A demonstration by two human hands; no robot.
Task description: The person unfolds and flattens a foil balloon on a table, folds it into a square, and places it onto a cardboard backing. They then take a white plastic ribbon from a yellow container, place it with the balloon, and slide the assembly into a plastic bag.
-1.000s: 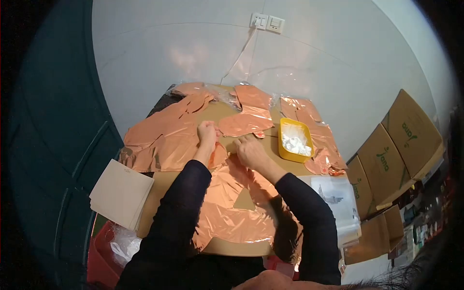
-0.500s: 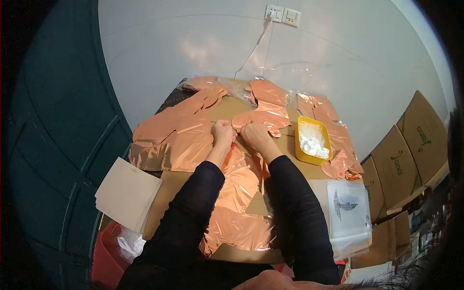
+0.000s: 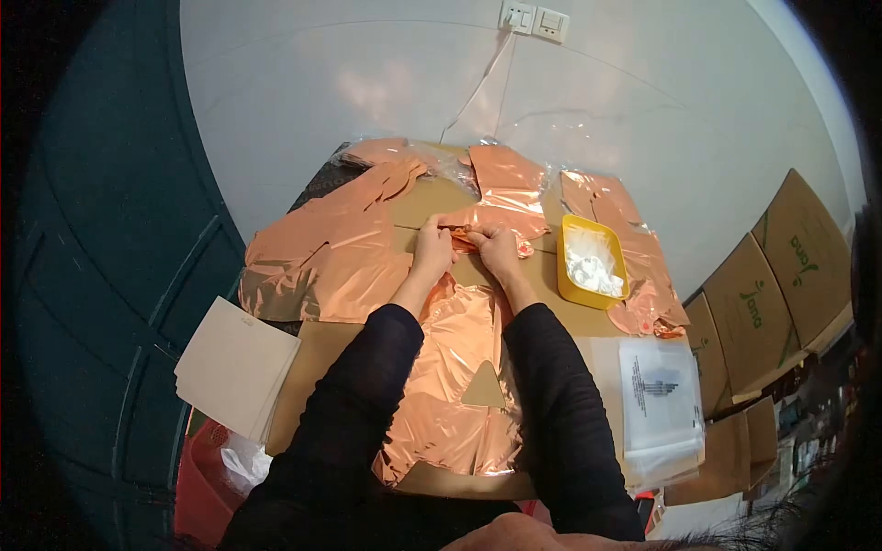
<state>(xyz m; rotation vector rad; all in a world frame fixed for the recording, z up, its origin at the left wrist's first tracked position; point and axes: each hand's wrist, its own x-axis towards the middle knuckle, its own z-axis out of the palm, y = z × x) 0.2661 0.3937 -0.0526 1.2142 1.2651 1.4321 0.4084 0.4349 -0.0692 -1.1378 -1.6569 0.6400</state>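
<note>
A pale grey wall (image 3: 367,101) rises behind the cardboard-covered table (image 3: 432,197). Two white wall sockets (image 3: 535,18) sit high on it; a white cable (image 3: 473,87) hangs down from them. A dark teal panelled surface (image 3: 101,230) occupies the left. Brown cardboard boxes (image 3: 781,275) stand stacked at the right.

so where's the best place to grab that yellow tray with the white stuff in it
Take the yellow tray by its long rim on the side nearest the right hand, coming from the left and above. That edge faces bare cardboard, while the far side is crowded by rose-gold foil pieces. It sits flat and open-topped, so a pinch over the rim wall should hold it level.
</note>
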